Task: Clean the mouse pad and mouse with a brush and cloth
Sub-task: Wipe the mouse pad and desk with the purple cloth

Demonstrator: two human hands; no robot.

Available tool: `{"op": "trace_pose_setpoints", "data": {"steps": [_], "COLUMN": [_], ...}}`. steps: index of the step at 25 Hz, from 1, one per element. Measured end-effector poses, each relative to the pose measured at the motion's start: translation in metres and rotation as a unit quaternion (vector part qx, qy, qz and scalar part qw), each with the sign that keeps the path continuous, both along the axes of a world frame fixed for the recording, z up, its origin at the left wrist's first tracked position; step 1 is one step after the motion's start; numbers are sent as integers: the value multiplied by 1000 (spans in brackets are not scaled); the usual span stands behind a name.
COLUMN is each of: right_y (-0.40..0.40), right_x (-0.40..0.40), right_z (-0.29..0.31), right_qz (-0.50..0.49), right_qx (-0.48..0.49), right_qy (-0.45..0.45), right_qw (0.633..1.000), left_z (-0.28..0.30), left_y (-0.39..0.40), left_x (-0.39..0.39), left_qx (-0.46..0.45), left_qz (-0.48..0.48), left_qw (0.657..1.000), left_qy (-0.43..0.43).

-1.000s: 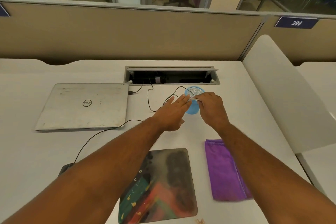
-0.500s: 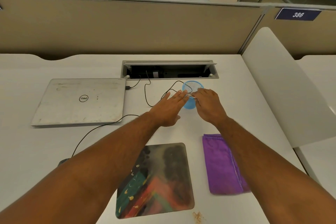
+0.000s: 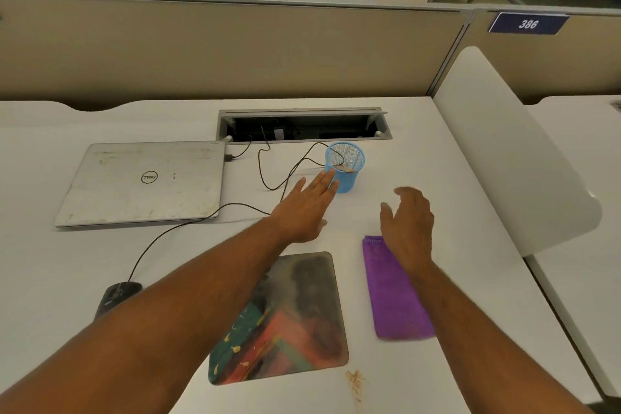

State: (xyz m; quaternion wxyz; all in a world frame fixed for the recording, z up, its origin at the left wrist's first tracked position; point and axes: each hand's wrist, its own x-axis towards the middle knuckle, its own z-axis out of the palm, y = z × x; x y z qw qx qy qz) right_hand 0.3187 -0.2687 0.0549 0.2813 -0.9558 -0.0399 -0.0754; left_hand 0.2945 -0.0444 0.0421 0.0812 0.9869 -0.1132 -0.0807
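A person's right hand (image 3: 408, 222), fingers loosely curled and holding nothing, is pulling back from the blue mesh pen cup (image 3: 345, 166) toward the folded purple cloth (image 3: 396, 296), suggesting wiping comes next. The left hand (image 3: 304, 208), fingers straight, is touching the cup's side, while the dusty multicoloured mouse pad (image 3: 282, 319) and black corded mouse (image 3: 117, 296) are lying nearer the person, uncleaned; the brush, possibly inside the cup, cannot be made out.

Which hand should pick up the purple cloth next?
The right hand, probably. It hangs open and empty right over the top edge of the purple cloth. The left hand is stretched away, its straight fingers touching the blue mesh cup, farther from the cloth.
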Motion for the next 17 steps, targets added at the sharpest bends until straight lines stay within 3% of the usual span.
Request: {"op": "trace_pose_setpoints", "data": {"steps": [4, 9, 12, 17], "right_y": [-19, -25, -29, -44], "right_x": [-58, -104, -109, -102], "right_z": [-24, -48, -55, -59], "right_qz": [-67, -60, -46, -14], "right_qx": [-86, -171, -208, -190], "right_qy": [89, 183, 157, 62], "right_qw": [990, 966, 964, 980], "left_z": [-6, -14, -18, -22], "left_y": [-12, -29, -33, -21], "left_x": [-26, -58, -78, -114], "left_qx": [-5, -23, -32, -90], "left_qz": [-9, -9, -1, 55], "left_qw": [1000, 999, 999, 993], "left_qy": [11, 32, 43, 49]}}
